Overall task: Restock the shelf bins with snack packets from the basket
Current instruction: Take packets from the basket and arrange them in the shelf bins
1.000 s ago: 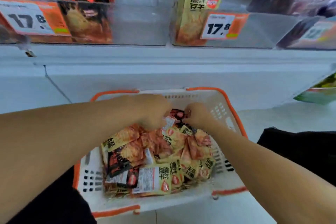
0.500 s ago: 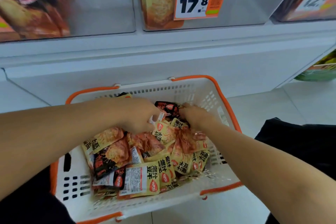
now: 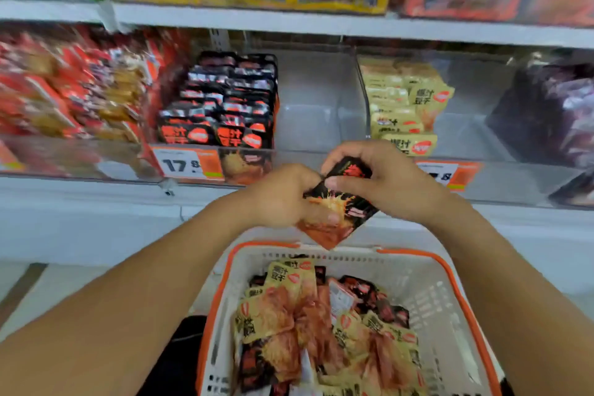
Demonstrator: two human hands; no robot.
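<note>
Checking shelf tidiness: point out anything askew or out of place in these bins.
The yellow packets lie loosely heaped and tilted in their bin, unlike the black packets stacked in rows. Nothing looks spilled or torn. Both hands hold a black packet above the basket.

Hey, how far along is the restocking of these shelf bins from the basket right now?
Partly done, it seems. The clear shelf bin of black packets and the one of yellow packets already hold stock, each with room beside it. In hand: the left hand and right hand both grip black-and-orange snack packets above the basket. Left: the white basket with orange rim still holds many yellow and black packets.
</note>
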